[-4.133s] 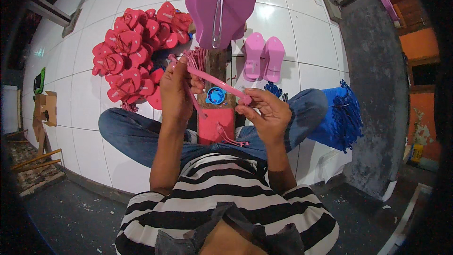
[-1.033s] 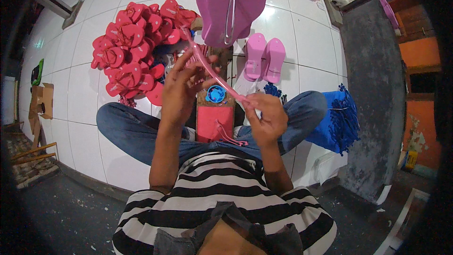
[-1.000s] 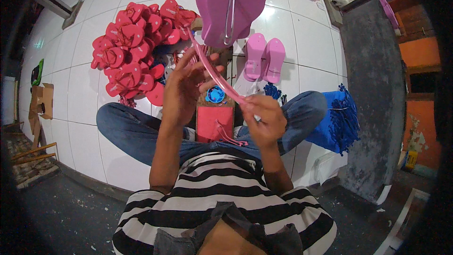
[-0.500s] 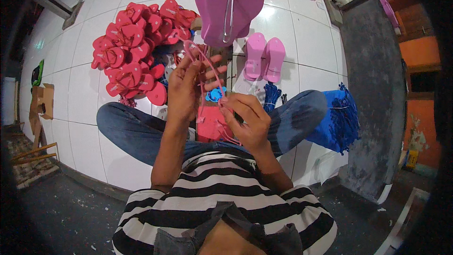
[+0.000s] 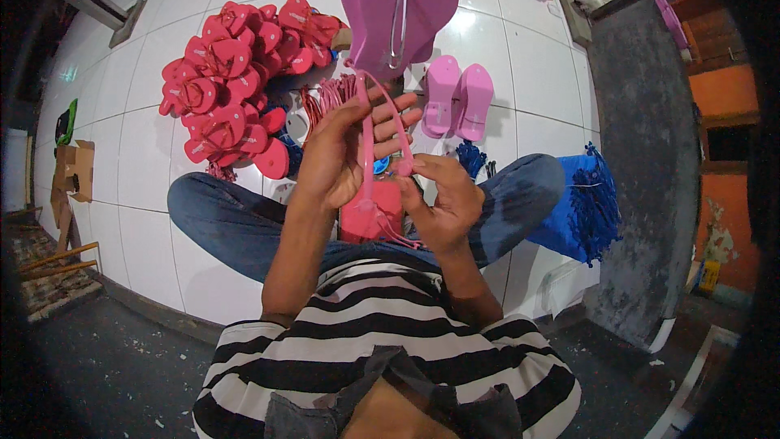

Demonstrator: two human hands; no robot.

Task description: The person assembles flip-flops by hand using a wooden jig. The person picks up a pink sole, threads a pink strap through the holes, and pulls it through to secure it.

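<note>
Basically, the person is sitting cross-legged on a white tiled floor that is glossy and catching a light reflection up near the top; a grey concrete wall face is running along the right side and orange-painted wall sections are showing behind it, while a dark gritty floor strip is lying below the tiles. The left hand is closed around a pink sandal strap, fingers wrapped on its upper loop, and the right hand is pinching the strap's lower end between thumb and fingertips, so both grips are clamped on the same strap, held up in front of the chest. Directly under the grip a pink-red sandal sole is resting on the lap. Just above the grip a large pink sole stack is standing with a metal tool on it; up and left of the grip a heap of red sandals is piled on the tiles; up and right of it a pair of small pink sandals is lying side by side; further right of the grip, past the knee, a bundle of blue straps is sitting. Versus half a second ago: the right hand has been moving up and closer to the left one, the strap is hanging more upright between them, and the surroundings are staying put.
</note>
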